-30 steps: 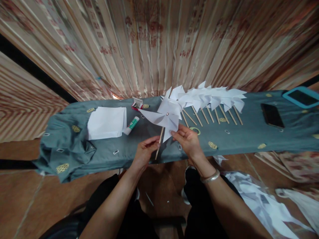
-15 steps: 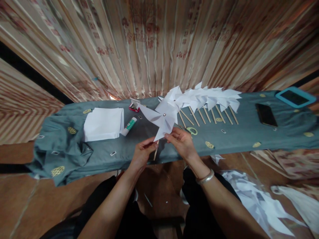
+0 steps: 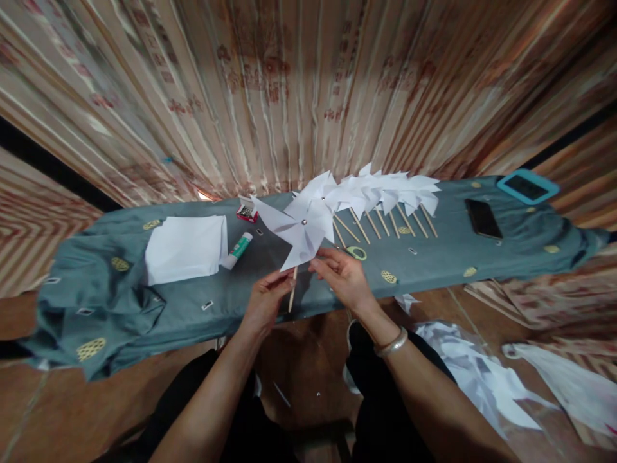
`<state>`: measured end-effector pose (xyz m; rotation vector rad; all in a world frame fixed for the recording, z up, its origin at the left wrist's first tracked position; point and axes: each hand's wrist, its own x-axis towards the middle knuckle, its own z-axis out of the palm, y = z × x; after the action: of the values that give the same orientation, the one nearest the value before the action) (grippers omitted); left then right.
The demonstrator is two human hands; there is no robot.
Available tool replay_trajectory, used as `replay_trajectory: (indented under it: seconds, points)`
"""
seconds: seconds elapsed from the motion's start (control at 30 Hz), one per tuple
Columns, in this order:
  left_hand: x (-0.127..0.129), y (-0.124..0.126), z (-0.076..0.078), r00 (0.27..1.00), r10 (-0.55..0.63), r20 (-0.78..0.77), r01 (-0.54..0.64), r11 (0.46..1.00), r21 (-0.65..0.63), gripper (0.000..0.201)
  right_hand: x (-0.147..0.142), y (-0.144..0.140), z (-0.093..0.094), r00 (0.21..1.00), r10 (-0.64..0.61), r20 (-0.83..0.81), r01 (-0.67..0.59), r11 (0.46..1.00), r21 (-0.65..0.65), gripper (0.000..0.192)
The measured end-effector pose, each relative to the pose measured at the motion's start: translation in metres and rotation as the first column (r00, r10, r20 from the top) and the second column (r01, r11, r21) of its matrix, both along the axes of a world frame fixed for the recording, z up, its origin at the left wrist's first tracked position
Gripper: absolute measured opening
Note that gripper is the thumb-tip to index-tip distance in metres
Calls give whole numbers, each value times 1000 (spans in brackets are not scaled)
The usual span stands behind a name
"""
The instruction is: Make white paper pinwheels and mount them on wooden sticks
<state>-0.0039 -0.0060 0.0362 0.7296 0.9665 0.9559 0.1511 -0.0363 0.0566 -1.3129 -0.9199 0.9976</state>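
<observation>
A white paper pinwheel (image 3: pixel 303 235) with a shiny pin at its centre is held up over the near side of the table. My left hand (image 3: pixel 267 297) is closed on its wooden stick just below the blades. At the lower right edge of the pinwheel, my right hand (image 3: pixel 343 275) has thumb and fingers closed against the paper; the exact contact is partly hidden. Behind it, a row of finished-looking pinwheels (image 3: pixel 380 190) lies overlapping, sticks toward me. Scissors with a pale green handle (image 3: pixel 357 253) lie just beyond my right hand.
Left on the cloth-covered table (image 3: pixel 260 283) are a stack of white paper (image 3: pixel 186 249), a glue stick (image 3: pixel 240 249) and a small red box (image 3: pixel 247 209). A phone (image 3: pixel 483 218) and a blue-framed tablet (image 3: pixel 527 186) lie right. White paper pieces (image 3: pixel 482 373) sit on the floor.
The camera view has turned slightly right, so the table's things appear further left. My hands keep hold of the pinwheel, its stick now more upright; my right fingertips have shifted slightly at the paper's edge.
</observation>
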Motion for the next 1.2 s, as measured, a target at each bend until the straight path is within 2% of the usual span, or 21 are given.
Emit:
replay_trajectory:
  seconds: [0.1, 0.27, 0.57, 0.77, 0.97, 1.07, 1.2]
  points:
    - [2, 0, 2, 1000, 23, 19, -22, 1000, -18, 40, 8, -5, 2, 996, -43, 82, 42, 999, 10, 40]
    - [3, -3, 5, 1000, -12, 5, 12, 1000, -2, 41, 26, -10, 7, 976, -165, 141, 160, 986, 43, 38]
    - [1, -10, 11, 999, -12, 44, 14, 998, -63, 43, 49, 0, 6, 939, -343, 40, 341, 939, 39, 43]
    - [-1, -16, 13, 998, -49, 43, 51, 998, -37, 40, 58, 14, 0, 907, -420, -25, 421, 906, 48, 45]
    - [-2, -18, 10, 997, -73, 24, 74, 997, -38, 41, 62, 19, -7, 921, -387, -45, 389, 920, 46, 44]
    - [-5, -18, 7, 997, -76, 22, 76, 996, -37, 41, 62, 20, -9, 928, -341, -149, 350, 936, 38, 46]
    - [-9, -17, 4, 998, -65, 10, 65, 996, -53, 39, 62, 21, -11, 933, -222, -283, 240, 970, 28, 47]
